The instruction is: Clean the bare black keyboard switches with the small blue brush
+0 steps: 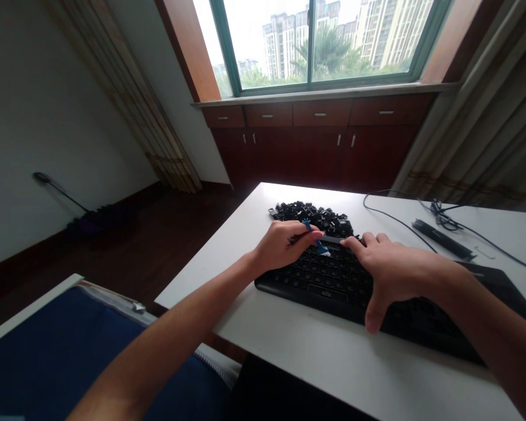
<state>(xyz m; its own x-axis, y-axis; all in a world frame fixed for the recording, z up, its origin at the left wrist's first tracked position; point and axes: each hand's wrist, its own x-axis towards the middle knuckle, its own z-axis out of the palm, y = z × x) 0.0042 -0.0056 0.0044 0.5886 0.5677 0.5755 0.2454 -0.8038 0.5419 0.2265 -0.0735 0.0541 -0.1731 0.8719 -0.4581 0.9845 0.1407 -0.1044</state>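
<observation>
A black keyboard (298, 285) with its keycaps off lies on the white table, showing rows of bare key sockets. My left hand (284, 241) is closed in a pinch above its upper left part. From those fingers poke bits of a thin blue piece (322, 248) with a whitish end; its kind is unclear. A flat grey strip (332, 239) spans from my left fingertips to my right index fingertip. My right hand (390, 266) hovers over the keyboard's middle, fingers spread and thumb apart, its index finger touching the strip's end.
Loose black keycaps (309, 213) lie heaped behind the keyboard. At the right are a black cable (442, 213), a long black bar (442, 238) and a small bent wire (484, 252). A blue-covered chair (70, 351) stands at the lower left, beside the table's edge.
</observation>
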